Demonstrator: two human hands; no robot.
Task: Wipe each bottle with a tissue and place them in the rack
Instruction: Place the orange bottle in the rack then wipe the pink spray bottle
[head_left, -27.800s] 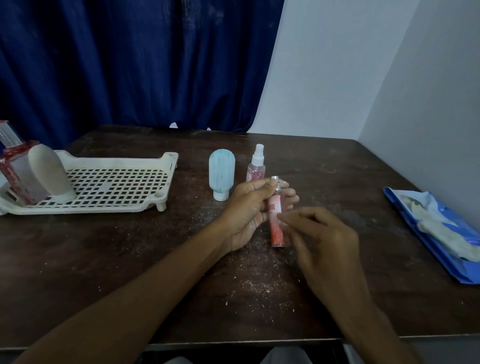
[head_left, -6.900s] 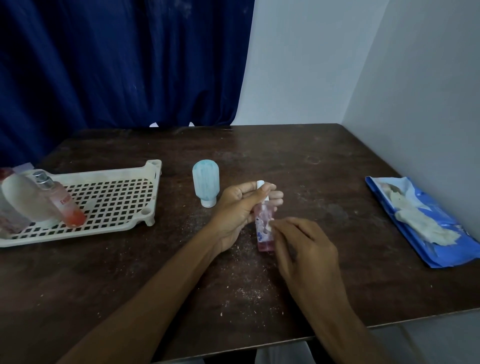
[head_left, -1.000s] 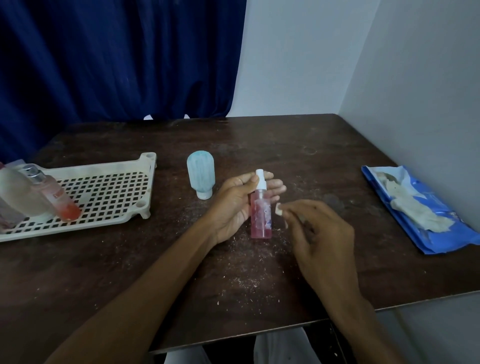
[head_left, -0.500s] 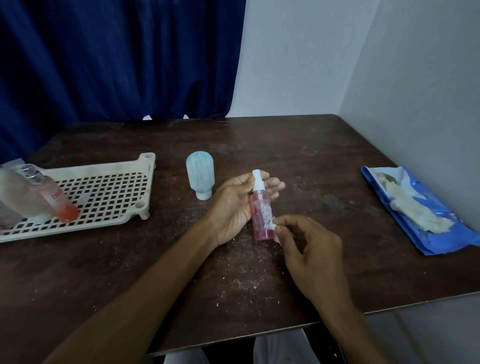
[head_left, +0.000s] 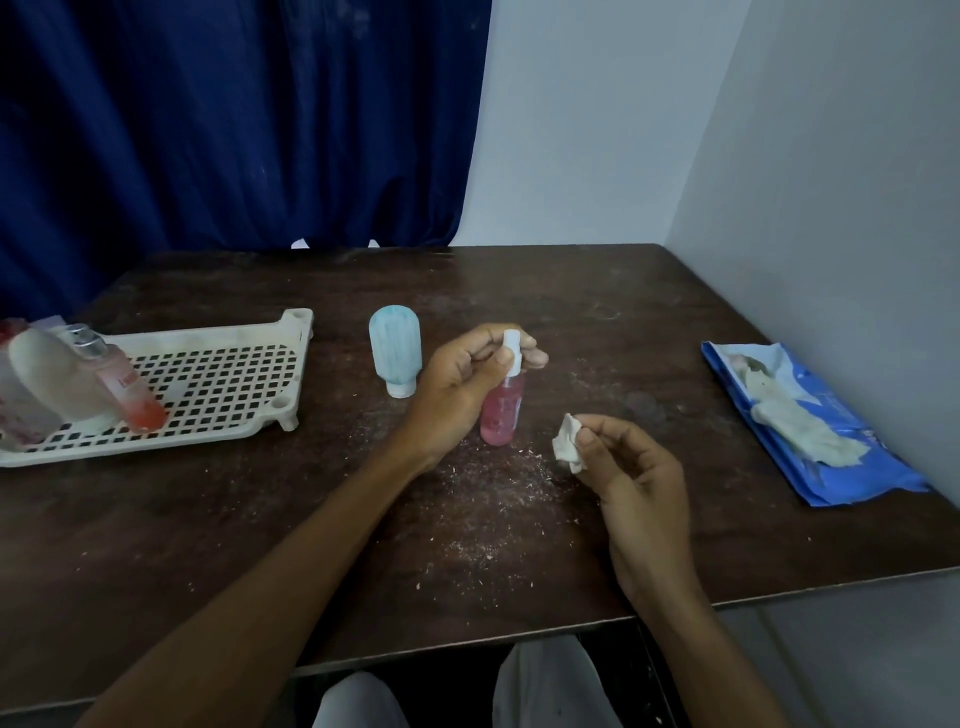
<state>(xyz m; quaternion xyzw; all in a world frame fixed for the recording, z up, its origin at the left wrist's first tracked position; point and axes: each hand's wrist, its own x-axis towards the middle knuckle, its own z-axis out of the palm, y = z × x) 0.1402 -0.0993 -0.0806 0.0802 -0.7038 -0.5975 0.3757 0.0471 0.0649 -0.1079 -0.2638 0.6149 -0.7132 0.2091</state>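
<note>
A small pink spray bottle (head_left: 502, 413) with a white nozzle stands upright at the table's middle. My left hand (head_left: 462, 387) pinches it near the nozzle. To its right, my right hand (head_left: 631, 473) pinches a crumpled white tissue (head_left: 567, 442), a short gap away from the bottle. A pale blue bottle (head_left: 395, 351) stands cap-down just left of my left hand. The white slotted rack (head_left: 223, 384) lies at the left, with an orange-pink bottle (head_left: 130, 392) and a frosted white bottle (head_left: 57, 379) leaning in its left end.
A blue tissue pack (head_left: 841, 457) lies open at the right, next to the white wall. White crumbs are scattered over the dark wooden table (head_left: 467, 525) in front of me. A dark blue curtain hangs behind the table.
My right hand has pulled the tissue off the pink bottle and moved it right. My left hand has shifted its hold up to the nozzle end.
</note>
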